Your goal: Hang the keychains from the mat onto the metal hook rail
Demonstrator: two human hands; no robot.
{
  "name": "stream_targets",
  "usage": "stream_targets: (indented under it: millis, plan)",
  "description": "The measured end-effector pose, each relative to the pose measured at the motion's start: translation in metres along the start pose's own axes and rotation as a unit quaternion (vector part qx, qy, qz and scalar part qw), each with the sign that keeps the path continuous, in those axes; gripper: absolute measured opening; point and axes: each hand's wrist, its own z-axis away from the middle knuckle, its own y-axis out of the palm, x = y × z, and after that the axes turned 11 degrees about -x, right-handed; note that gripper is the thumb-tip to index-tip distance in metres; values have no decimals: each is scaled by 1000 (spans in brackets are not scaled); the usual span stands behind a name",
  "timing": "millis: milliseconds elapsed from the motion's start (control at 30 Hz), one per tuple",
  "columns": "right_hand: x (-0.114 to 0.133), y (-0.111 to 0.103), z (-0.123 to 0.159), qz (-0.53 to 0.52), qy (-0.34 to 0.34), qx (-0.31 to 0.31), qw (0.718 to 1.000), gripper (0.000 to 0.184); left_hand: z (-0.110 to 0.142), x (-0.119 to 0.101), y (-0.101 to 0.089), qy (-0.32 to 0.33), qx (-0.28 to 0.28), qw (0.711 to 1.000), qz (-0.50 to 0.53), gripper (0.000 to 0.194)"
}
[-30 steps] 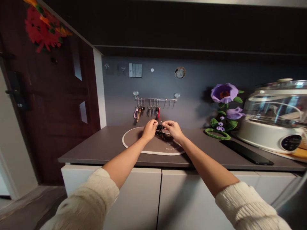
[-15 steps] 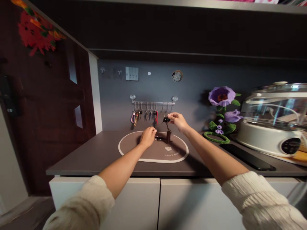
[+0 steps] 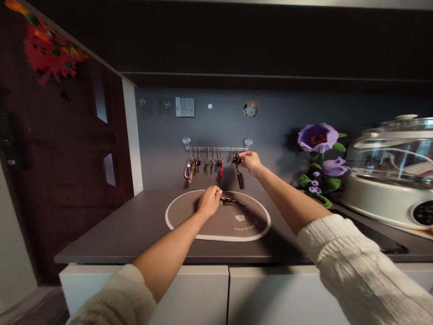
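Observation:
My right hand (image 3: 250, 162) pinches a key ring (image 3: 237, 156) at the right part of the wall-mounted hook rail (image 3: 216, 149). From that ring hang dark keys and a long dark brown fob (image 3: 240, 180). Whether the ring touches a hook, I cannot tell. Lower down, my left hand (image 3: 209, 201) is over the brown oval mat (image 3: 182, 216) with its fingers curled together; what they hold, if anything, is hidden. Just right of its fingertips, another bunch of keys (image 3: 227, 201) lies on the mat.
Several key bunches (image 3: 208, 166) hang along the rail, one with a red tag (image 3: 221, 169). To the right stand purple craft flowers (image 3: 318, 138) and a white appliance with a clear cover (image 3: 379, 189). A black phone (image 3: 389, 243) lies partly behind my right sleeve. A dark shelf (image 3: 237, 40) overhangs the counter.
My right hand has lifted the keys with the brown fob from above the mat up to the rail. My left hand has come away from them and stays low over the mat.

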Motion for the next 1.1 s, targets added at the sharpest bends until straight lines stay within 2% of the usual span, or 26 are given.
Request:
stream_targets:
  millis: [233, 467, 733, 933, 1100]
  plan:
    - [-15, 18, -17, 30, 6, -60, 998, 6, 0, 0, 0, -10, -2, 1000, 2, 20]
    - [-31, 28, -30, 14, 22, -97, 995, 6, -1, 1, 1, -16, 1, 1000, 1, 20]
    - [-53, 26, -39, 19, -36, -74, 996, 13, -1, 2, 1, -21, -8, 1000, 3, 20]
    - [-58, 25, -36, 40, -16, -91, 995, 16, -2, 4, 1, -28, -12, 1000, -2, 19]
    - [-59, 27, -33, 59, -32, -90, 994, 15, -2, 4, 1, -32, -9, 999, -1, 19]
